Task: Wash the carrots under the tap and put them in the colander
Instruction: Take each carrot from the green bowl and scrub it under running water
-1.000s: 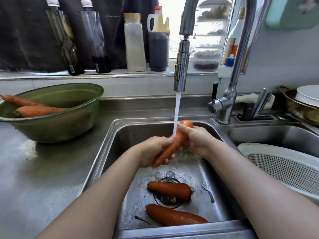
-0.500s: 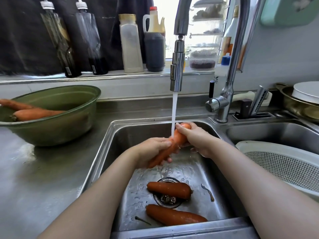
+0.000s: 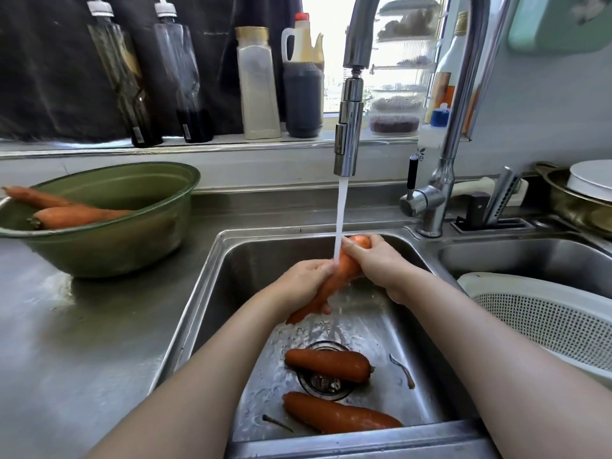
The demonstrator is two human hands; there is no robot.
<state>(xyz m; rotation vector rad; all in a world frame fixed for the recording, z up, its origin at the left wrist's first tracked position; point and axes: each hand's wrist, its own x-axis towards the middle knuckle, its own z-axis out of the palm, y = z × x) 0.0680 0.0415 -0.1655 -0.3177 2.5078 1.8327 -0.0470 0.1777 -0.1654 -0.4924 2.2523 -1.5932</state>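
Note:
Both hands hold one carrot (image 3: 341, 271) slanted under the running tap (image 3: 347, 134) over the left sink basin. My left hand (image 3: 303, 286) grips its thin lower end. My right hand (image 3: 381, 263) grips the thick top end, where the water stream strikes. Two more carrots lie on the basin floor, one across the drain (image 3: 328, 364) and one near the front wall (image 3: 337, 415). A white colander (image 3: 543, 313) sits in the right basin. Two carrots (image 3: 73, 215) rest in a green bowl (image 3: 109, 240) on the left counter.
Bottles (image 3: 258, 84) line the windowsill behind the sink. The tap's base and lever (image 3: 427, 200) stand between the two basins. A metal pot with a white lid (image 3: 583, 193) sits at the far right. The counter on the left is wet steel (image 3: 82, 326).
The hands and carrot stay under the stream with only slight shifts in grip. The view has drifted a little to the right and down.

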